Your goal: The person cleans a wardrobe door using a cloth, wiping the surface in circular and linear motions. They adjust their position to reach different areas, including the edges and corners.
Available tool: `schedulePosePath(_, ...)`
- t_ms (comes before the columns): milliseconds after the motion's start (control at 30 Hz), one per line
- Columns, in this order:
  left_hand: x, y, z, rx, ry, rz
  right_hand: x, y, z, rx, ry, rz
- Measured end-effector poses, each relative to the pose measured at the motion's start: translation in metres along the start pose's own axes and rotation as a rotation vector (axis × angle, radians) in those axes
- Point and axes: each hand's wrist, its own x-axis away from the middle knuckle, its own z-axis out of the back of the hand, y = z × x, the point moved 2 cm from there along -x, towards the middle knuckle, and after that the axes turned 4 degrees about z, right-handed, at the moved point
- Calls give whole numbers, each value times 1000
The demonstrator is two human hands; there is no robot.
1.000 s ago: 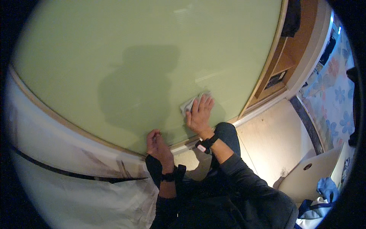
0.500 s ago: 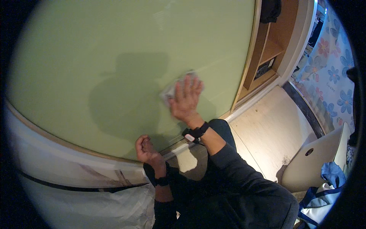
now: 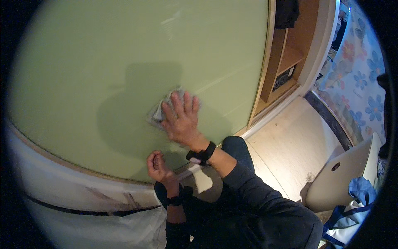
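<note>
A pale grey cloth [image 3: 171,103] lies pressed against a large light-green door panel [image 3: 224,45]. My right hand [image 3: 183,124] is over it, fingers spread and palm holding it to the surface, with cloth showing past the fingertips and on the left side. Lower down, my left hand [image 3: 159,167] rests by the panel's bottom edge with its fingers curled in; nothing shows in it. Black bands circle both wrists.
Right of the panel stands an open wooden cabinet [image 3: 290,60] with shelves and a dark garment. A pale board-like object [image 3: 340,174] and blue-and-white fabric [image 3: 350,216] lie on the right. Beyond hangs a flowered curtain [image 3: 362,79]. White sheeting [image 3: 103,228] covers the lower left.
My right hand has slid the cloth left and slightly down across the green panel. My left hand stays curled in nearly the same place.
</note>
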Motion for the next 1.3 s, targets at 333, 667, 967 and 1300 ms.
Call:
schedulePosePath(333,11,-16,-30,31,-135,-19,77,117,33,53,264,-492)
schedulePosePath(667,13,-17,-51,81,-129,107,28,65,23,62,79,-219)
schedulePosePath(967,28,-12,-72,30,-250,75,71,157,51,58,322,-707)
schedulePosePath(1300,21,-15,-77,98,-256,87,-29,143,74,124,216,-355)
